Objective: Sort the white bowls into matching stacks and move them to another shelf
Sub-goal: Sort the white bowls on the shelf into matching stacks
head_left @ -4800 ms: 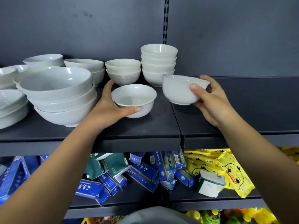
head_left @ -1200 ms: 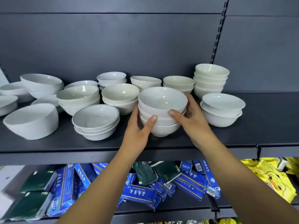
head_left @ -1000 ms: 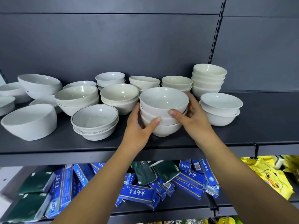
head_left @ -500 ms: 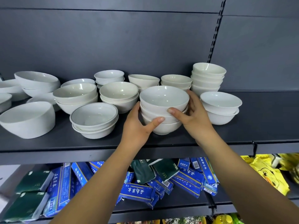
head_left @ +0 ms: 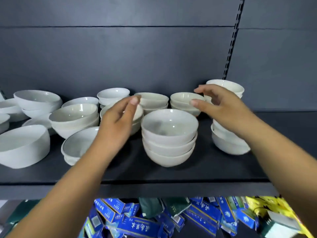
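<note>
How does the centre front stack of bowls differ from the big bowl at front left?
The centre stack is three nested bowls standing upright; the big bowl is single and sits tilted. The stack's bowls are narrower than the big bowl. Both are white and rest on the same dark shelf.
</note>
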`<state>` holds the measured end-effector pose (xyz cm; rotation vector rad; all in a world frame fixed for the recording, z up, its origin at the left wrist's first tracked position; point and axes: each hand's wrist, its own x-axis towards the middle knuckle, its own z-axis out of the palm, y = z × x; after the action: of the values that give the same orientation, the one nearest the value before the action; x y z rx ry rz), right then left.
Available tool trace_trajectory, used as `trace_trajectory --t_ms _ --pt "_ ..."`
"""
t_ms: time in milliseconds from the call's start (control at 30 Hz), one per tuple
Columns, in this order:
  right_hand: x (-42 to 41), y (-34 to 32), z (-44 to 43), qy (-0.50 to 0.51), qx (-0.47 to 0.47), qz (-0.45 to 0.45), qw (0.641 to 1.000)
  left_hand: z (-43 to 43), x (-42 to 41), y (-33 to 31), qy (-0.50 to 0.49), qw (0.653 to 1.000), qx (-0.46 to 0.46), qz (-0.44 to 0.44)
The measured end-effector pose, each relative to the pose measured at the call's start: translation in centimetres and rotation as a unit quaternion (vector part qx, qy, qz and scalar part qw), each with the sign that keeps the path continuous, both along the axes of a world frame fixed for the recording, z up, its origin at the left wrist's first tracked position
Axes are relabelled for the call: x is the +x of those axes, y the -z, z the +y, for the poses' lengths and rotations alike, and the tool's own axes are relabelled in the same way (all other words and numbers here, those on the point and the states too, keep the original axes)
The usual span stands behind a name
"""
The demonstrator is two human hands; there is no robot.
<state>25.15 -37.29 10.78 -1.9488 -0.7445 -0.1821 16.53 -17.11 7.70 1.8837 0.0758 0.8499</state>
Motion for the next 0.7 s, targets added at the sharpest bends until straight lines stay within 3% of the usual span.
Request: trace_trajectory --t_ms 133,300,433,567,700 --pt "4.8 -3.0 -0.5 -0.006 -0.038 -0.031 0.999 1.4 3.9 -3.4 0.009 0.991 0.123 0.061" --pt "11.7 -3.6 -0.1 -0.035 -0.193 -0.031 0.980 3.1 10.3 -4.4 -0.005 0.953 0.254 0.166" --pt "15.5 -2.2 1.7 -0.080 -0.332 -0.022 0.940 3.4 14.5 -3.4 0.001 0.879 0.391 0.274" --pt "16.9 -0.9 3.3 -0.114 -0.350 0.054 0.928 3.7 17.0 -2.9 0.008 0.804 0.460 0.377" --pt "17.7 -0.1 4.0 -0.130 -0.398 0.029 0.908 4.1 18.7 -2.4 0.017 0.769 0.479 0.422"
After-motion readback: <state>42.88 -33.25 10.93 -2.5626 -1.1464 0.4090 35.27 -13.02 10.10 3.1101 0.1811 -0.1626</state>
